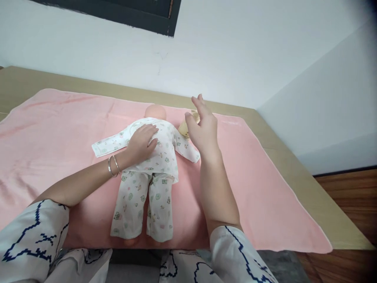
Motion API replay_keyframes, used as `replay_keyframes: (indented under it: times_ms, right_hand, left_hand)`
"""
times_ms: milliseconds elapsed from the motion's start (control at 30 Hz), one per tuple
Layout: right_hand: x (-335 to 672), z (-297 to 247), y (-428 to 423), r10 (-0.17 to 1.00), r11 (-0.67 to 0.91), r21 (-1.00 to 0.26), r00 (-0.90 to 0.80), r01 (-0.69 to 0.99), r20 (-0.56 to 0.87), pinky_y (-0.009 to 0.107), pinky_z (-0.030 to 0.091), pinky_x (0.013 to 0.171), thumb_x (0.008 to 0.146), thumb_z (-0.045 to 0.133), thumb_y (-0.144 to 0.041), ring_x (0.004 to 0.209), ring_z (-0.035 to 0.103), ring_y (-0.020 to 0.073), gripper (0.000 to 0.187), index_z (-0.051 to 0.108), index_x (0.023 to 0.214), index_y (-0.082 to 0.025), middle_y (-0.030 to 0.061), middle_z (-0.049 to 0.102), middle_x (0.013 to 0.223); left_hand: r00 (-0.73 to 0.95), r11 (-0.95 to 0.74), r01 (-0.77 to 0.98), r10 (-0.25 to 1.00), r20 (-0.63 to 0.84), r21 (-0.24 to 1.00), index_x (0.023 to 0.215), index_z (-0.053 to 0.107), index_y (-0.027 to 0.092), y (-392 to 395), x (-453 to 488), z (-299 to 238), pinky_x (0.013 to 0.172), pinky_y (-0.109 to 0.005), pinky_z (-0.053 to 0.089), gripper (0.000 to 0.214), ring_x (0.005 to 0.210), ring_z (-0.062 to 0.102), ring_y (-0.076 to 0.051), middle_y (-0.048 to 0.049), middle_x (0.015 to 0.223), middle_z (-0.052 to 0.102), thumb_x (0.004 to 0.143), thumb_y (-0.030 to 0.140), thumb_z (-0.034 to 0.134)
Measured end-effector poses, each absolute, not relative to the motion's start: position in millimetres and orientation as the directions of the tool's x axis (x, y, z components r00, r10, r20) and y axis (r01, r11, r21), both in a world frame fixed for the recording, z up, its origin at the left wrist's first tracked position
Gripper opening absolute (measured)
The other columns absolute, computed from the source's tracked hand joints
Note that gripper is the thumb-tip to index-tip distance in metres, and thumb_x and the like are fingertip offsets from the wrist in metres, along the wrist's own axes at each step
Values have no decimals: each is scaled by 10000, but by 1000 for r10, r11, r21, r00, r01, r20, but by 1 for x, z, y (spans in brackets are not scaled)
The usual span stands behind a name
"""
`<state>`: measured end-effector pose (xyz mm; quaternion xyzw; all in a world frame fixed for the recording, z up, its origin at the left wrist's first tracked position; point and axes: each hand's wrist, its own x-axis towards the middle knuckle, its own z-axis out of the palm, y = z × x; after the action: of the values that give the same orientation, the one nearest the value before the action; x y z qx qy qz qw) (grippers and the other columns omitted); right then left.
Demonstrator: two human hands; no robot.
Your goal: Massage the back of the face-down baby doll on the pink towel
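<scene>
A baby doll (155, 112) in a white printed top (167, 151) and matching trousers (132, 204) lies on a pink blanket (244, 177), its head toward the wall. No face shows on it. Its sleeves are spread out to both sides. My left hand (143, 141) rests flat on the top, fingers stretched out. Raised to the right of the doll, my right hand (204, 127) is empty, its thumb and fingers apart. Partly hidden behind that hand is a small yellow thing (183, 129), whose kind I cannot make out.
The blanket covers most of a pale wooden table (273, 157), whose back edge meets a white wall (224, 59). A dark frame (141, 23) is set in the wall above. At the right stands brown wooden furniture (350, 192). My legs are at the table's near edge.
</scene>
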<state>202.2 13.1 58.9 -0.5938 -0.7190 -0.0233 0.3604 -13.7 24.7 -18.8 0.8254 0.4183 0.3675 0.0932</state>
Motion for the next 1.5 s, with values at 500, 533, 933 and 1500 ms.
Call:
replay_keyframes:
  times_ms: [500, 533, 933, 1500]
  right_hand:
    - [221, 51, 31, 948, 182, -279, -92, 943, 306, 637, 224, 1221, 917, 317, -153, 1513, 281, 371, 581, 400, 1467, 13, 252, 361, 1583]
    - [220, 53, 30, 946, 174, -271, -84, 947, 312, 623, 224, 1224, 915, 309, -146, 1497, 318, 366, 576, 412, 1455, 26, 260, 389, 1565]
    - [208, 55, 27, 906, 105, -204, -9, 973, 422, 500, 445, 1036, 911, 374, -133, 1253, 542, 344, 386, 592, 1220, -57, 232, 616, 1325]
    - [192, 46, 26, 911, 37, -123, 17, 992, 413, 571, 370, 1121, 921, 442, -206, 1367, 459, 385, 461, 522, 1337, -23, 259, 539, 1413]
  left_hand:
    - [374, -320, 326, 908, 189, 890, 1531, 376, 169, 77, 83, 41, 1053, -445, 540, 663, 1318, 590, -195, -138, 1405, 620, 1025, 279, -37]
    - [380, -293, 323, 911, 161, 900, 1525, 386, 166, 79, 86, 44, 1051, -454, 537, 640, 1324, 584, -211, -147, 1396, 623, 1030, 318, 9]
    - [483, 476, -660, 861, -156, 581, 1471, 384, 165, 66, 74, 56, 1058, -458, 510, 619, 1364, 545, -281, -189, 1417, 559, 961, 514, 353]
    - [310, 406, -660, 914, -263, 632, 995, 641, 132, 9, -20, 66, 1057, -449, 536, 239, 1161, 691, -304, -179, 1141, 728, 838, 263, 517]
